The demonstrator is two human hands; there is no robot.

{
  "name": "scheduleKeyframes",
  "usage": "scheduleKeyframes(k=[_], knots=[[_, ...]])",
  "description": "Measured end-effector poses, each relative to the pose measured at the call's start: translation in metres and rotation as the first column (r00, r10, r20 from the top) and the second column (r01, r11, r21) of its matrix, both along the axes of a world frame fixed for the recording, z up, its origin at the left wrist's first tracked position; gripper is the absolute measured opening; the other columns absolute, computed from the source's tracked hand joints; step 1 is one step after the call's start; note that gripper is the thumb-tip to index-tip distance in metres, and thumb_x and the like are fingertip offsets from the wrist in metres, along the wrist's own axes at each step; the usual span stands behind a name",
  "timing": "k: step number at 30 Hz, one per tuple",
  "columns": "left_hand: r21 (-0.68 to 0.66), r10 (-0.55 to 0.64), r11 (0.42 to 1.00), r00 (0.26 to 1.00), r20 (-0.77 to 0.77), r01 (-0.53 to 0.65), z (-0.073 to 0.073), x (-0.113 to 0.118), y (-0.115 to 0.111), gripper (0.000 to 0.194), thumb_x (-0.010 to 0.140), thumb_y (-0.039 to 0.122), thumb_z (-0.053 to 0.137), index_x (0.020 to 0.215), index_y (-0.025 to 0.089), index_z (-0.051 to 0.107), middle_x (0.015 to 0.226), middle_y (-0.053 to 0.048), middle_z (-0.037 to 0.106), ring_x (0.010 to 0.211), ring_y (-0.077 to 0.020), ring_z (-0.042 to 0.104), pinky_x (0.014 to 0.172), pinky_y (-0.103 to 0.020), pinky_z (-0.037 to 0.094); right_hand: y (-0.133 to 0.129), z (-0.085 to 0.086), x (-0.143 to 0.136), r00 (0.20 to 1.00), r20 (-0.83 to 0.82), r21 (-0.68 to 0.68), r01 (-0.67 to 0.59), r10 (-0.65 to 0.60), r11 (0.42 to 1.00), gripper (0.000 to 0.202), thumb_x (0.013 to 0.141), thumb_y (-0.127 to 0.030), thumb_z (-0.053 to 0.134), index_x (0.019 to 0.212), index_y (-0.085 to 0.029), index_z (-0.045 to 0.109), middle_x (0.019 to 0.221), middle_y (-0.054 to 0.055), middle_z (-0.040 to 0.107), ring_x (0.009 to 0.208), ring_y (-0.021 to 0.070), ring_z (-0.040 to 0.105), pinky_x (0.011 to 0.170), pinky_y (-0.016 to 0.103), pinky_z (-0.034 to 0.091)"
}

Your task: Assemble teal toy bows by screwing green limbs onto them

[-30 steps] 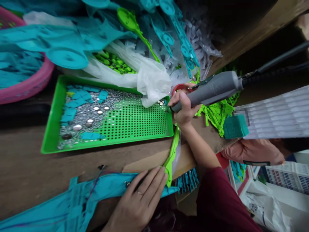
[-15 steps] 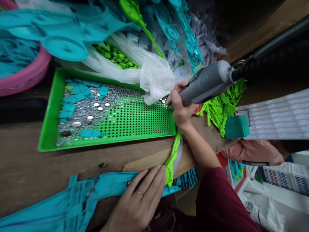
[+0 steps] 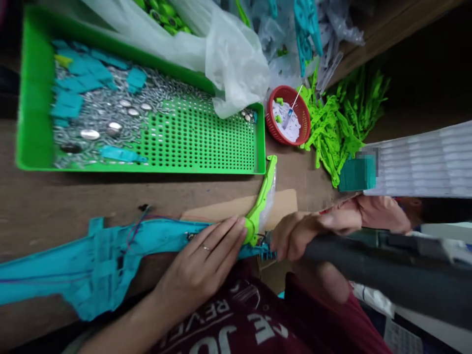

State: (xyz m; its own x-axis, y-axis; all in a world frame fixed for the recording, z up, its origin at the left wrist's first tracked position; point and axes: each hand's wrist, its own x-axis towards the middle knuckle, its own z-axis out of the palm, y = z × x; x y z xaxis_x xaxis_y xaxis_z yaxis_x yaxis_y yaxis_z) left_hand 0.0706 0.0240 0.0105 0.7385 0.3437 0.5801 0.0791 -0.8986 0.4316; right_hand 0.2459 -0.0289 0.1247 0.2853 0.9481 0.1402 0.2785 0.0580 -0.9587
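My left hand lies over a long blue plastic housing, its fingers close together and pressing at the round end of a curved lime-green plastic arm. The thumb is hidden. Thin red and blue wires run along the housing. My right hand is wrapped round a dark grey electric screwdriver, blurred by motion. Its tip end is beside the green arm's round end, at the right end of the housing; whether it touches a screw cannot be made out.
A green perforated tray beyond my hands holds screws, metal discs and blue pieces. Right of it stand a red basket of small white parts and a pile of lime-green parts. Another person's pink sleeve shows at the right.
My right hand has brought the screwdriver from the tray's right corner down towards me, to the housing. The red basket is uncovered. My left hand stays on the housing; the view has shifted downward.
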Motion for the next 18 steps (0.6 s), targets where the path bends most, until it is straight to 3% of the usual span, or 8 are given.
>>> scheduleKeyframes(k=[3,6,9,15,18], knots=[[0.015,0.010,1.000,1.000,-0.002,-0.010,0.000,0.000,-0.002,0.035,0.096,0.008,0.052,0.130,0.001,0.058,0.132,-0.021,0.066,0.128,-0.0327,0.059,0.104,-0.045,0.050,-0.017,-0.019,-0.011,1.000,-0.008,0.099,-0.008,0.008,0.995,0.034,0.089,-0.056,0.060,0.114,-0.035,0.050,0.053,-0.009,0.049,0.041,0.0141,0.051,0.041,0.028,0.049],[0.015,0.036,0.999,0.999,0.008,-0.036,-0.001,0.001,-0.004,0.039,0.098,0.008,0.049,0.135,0.002,0.055,0.134,-0.020,0.066,0.133,-0.0308,0.056,0.109,-0.045,0.048,-0.011,-0.031,-0.013,0.999,-0.009,0.229,-0.047,0.050,0.972,0.035,0.090,-0.043,0.063,0.120,-0.034,0.047,0.056,-0.009,0.051,0.044,0.0130,0.055,0.043,0.025,0.050],[0.037,0.059,0.998,0.998,0.015,-0.060,-0.002,0.002,-0.006,0.040,0.099,0.008,0.045,0.137,0.004,0.054,0.134,-0.018,0.066,0.134,-0.0286,0.055,0.110,-0.043,0.047,-0.001,-0.034,-0.009,0.989,0.040,0.242,-0.145,0.139,0.959,0.033,0.090,-0.034,0.062,0.119,-0.033,0.048,0.059,-0.008,0.053,0.046,0.0122,0.057,0.046,0.024,0.053],[0.051,0.041,0.998,0.999,0.015,-0.042,-0.001,0.003,-0.003,0.037,0.097,0.009,0.049,0.133,0.004,0.057,0.132,-0.018,0.067,0.130,-0.0282,0.058,0.106,-0.042,0.051,0.008,-0.043,0.000,0.947,0.065,0.353,-0.317,0.315,0.880,0.030,0.090,-0.036,0.061,0.117,-0.030,0.049,0.055,-0.011,0.051,0.039,0.0081,0.052,0.041,0.018,0.049],[0.064,0.047,0.997,0.999,0.015,-0.048,0.000,0.004,-0.004,0.034,0.098,0.009,0.050,0.130,0.002,0.059,0.131,-0.020,0.067,0.128,-0.0292,0.059,0.104,-0.042,0.052,0.010,-0.047,0.004,0.923,0.067,0.339,-0.378,0.379,0.861,0.032,0.087,-0.043,0.067,0.112,-0.030,0.050,0.053,-0.013,0.050,0.038,0.0074,0.054,0.042,0.017,0.050]])
